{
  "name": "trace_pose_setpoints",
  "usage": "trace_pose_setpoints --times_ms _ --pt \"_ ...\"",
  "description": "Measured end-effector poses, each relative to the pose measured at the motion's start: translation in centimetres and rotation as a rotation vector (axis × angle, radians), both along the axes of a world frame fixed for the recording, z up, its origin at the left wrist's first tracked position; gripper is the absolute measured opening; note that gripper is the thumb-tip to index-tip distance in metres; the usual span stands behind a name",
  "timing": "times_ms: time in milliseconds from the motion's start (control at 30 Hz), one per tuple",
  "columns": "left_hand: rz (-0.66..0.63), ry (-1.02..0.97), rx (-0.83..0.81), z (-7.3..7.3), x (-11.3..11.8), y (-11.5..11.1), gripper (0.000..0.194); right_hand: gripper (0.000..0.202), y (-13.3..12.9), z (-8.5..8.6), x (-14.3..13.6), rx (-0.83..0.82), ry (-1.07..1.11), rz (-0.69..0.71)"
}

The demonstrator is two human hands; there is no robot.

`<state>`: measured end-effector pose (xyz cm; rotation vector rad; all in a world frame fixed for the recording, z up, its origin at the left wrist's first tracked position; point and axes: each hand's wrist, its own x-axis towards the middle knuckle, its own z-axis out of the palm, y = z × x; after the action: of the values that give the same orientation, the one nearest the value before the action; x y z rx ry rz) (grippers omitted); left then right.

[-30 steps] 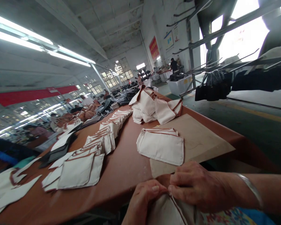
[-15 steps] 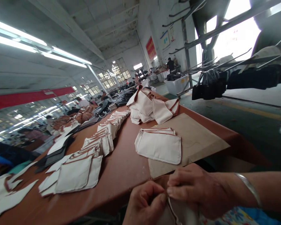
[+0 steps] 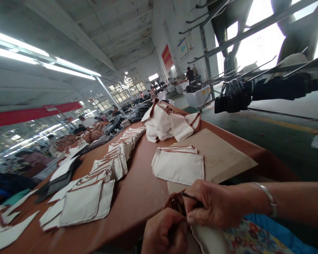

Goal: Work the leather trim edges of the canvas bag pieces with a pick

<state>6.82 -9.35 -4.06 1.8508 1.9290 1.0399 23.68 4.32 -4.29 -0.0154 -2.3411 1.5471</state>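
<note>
Low in the view, my left hand (image 3: 165,231) is closed, pinching the brown-trimmed edge of a cream fabric piece (image 3: 209,240) that hangs over my lap. Right beside it, my right hand (image 3: 214,204), with a silver bangle on the wrist, is closed on a thin dark strip (image 3: 192,197) whose end sticks out past the fingers. Dark brown material (image 3: 175,203) bunches just beyond the fingertips. Where the fingers meet the fabric is partly hidden. A small stack of cream fabric pieces (image 3: 178,165) lies on the table ahead of my hands.
The brown table (image 3: 137,176) carries a brown paper sheet (image 3: 222,155), a long row of overlapping cream pieces (image 3: 81,204) at left and a heaped pile (image 3: 161,121) farther back. Black bags (image 3: 231,98) hang from a metal rack at right. A person (image 3: 190,74) stands far off.
My right hand has shifted slightly up and left, and the dark strip now shows in its fingers. My left hand has curled tighter. The brown material beyond the fingers is more visible.
</note>
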Motion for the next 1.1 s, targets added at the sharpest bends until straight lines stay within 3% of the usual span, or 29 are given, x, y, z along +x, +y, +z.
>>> trace_pose_setpoints --times_ms 167,333,467,567,667,833,1100 --pt "0.075 -0.016 -0.021 -1.2 0.0 0.9 0.022 0.014 1.3 -1.5 -0.8 -0.161 -0.093 0.021" --pt "0.090 -0.053 0.054 -2.5 -0.5 1.2 0.023 0.016 1.3 -1.7 -1.3 -0.290 -0.270 -0.081" --pt "0.017 -0.139 0.165 -3.1 -1.8 0.1 0.031 0.019 1.2 -2.1 -1.4 -0.496 -0.366 -0.111" --pt "-0.015 0.087 0.363 -3.1 -2.7 -0.8 0.022 0.028 1.4 -2.8 -1.5 -0.594 -0.360 -0.101" --pt "-0.055 0.429 0.487 -3.0 -3.1 -1.2 0.028 0.028 1.5 -3.6 -1.7 -0.635 -0.351 -0.124" --pt "-0.199 0.761 0.477 -3.1 -3.2 -0.8 0.034 0.027 1.2 -4.0 -1.8 -0.644 -0.373 -0.153" --pt "-0.191 0.966 0.403 -3.9 -2.9 0.2 0.022 0.025 1.3 -4.6 -1.8 -0.618 -0.342 -0.111"
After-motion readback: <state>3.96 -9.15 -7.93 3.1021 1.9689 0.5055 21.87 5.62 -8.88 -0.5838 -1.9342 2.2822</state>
